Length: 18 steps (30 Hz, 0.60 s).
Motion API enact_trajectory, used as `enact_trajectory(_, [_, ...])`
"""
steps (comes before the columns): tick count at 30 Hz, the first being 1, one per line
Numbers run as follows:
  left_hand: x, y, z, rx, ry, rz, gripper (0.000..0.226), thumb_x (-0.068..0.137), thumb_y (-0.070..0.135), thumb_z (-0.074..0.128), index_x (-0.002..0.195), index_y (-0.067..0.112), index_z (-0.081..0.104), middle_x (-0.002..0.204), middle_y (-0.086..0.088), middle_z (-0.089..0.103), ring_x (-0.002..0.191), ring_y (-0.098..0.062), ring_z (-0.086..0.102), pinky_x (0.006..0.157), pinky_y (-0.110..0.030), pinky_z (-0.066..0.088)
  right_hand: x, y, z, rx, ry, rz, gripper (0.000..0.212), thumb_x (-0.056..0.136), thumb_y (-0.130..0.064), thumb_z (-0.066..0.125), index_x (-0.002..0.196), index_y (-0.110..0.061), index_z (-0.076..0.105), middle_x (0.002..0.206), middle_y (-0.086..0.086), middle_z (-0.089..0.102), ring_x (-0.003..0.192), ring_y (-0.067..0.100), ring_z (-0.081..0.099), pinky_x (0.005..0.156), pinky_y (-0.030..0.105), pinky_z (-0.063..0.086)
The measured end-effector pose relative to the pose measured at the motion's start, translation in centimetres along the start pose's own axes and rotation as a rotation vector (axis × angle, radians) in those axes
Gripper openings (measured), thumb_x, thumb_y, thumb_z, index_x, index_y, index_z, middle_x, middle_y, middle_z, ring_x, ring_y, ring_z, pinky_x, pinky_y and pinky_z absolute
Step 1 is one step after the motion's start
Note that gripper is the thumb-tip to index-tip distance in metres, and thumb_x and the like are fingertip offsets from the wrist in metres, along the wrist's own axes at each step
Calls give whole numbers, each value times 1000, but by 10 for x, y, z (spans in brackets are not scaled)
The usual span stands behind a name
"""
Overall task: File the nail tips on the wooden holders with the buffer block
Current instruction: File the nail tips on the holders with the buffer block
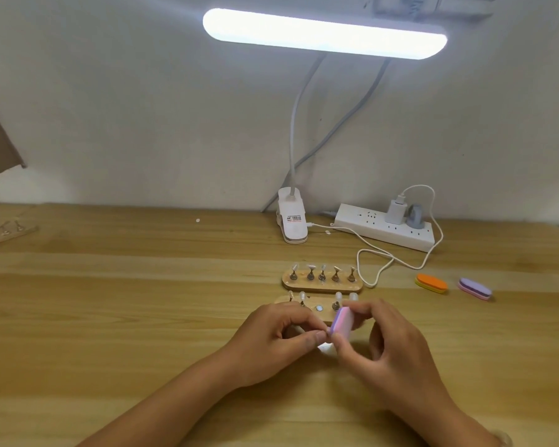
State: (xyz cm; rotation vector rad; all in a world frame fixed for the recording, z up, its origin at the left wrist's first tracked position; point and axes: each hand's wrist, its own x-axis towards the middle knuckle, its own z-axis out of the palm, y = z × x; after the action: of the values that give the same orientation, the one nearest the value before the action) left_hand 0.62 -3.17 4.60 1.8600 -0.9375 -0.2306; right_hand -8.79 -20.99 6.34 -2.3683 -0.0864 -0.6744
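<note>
– Desk (pixel 110 317) takes up most of the view, pale wood grain running across; what hangs above it?

– A long lit lamp bar (pixel 323 33) on a bent white neck; its clamp base (pixel 292 221) lies on the desk near the wall; just to the right of that lies a white power strip (pixel 384 230) with a charger plugged in, and a white cable (pixel 378 262) loops from there back to the clamp.

– And the hands?

– Both are low in the middle, meeting in front of the near wooden holder (pixel 307 314); the right hand (pixel 391 343) has its fingers curled round the pink and purple buffer block (pixel 342 324), gripping it by its sides; the left hand (pixel 271 337) has thumb and fingers pinched together on a nail tip (pixel 324 347), mostly hidden, only a pale bit showing under the thumb, right against the block's lower end.

– The holders themselves?

– Two oval ones, one just behind the other; the far holder (pixel 321 283) carries five small stands with tips; the near one shows four, with an open spot in its middle.

– Anything smaller?

– Two spare blocks lie to the right, well apart from the hands; an orange block (pixel 431 283) and a purple block (pixel 475 288).
</note>
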Motion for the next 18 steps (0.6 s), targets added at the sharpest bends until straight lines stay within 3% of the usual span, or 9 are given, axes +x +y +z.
enact_trajectory(4, [-1, 0, 0, -8, -5, -19, 13, 90, 22, 66, 96, 20, 78, 76, 21, 61, 67, 2, 49, 65, -19, 37, -5, -6, 3, -68, -82, -107, 32, 72, -40, 70, 102, -31, 61, 86, -19, 57, 56, -3, 48, 49, 12, 36])
enact_trajectory(8, [-1, 2, 0, -14, -7, -30, 17, 90, 30, 63, 94, 23, 78, 77, 17, 66, 70, -7, 55, 64, -24, 41, -1, 2, -1, -22, 3, 9, 33, 71, -29, 81, 98, -30, 61, 85, -19, 59, 62, -4, 51, 53, 11, 34])
enact_trajectory(11, [-3, 0, 0, 13, -19, -37, 15, 90, 32, 64, 95, 29, 78, 79, 18, 64, 70, -2, 52, 65, -20, 39, -2, 1, 2, -97, -13, -46, 39, 69, -32, 77, 104, -24, 63, 87, -19, 55, 65, -13, 48, 55, 7, 33])
enact_trajectory(15, [-2, 2, 0, -13, -12, -39, 20, 89, 37, 61, 93, 25, 77, 78, 16, 68, 69, -11, 57, 64, -21, 41, 0, 4, -1, 39, 30, 71, 34, 71, -28, 82, 96, -32, 61, 87, -17, 61, 53, 8, 48, 52, 18, 36])
enact_trajectory(18, [-1, 3, 0, -15, -10, -23, 17, 90, 31, 61, 90, 24, 76, 75, 20, 65, 67, 1, 53, 63, -18, 39, -4, -2, 2, -34, -70, -33, 32, 71, -37, 76, 99, -31, 62, 84, -19, 60, 53, 2, 47, 50, 15, 35])
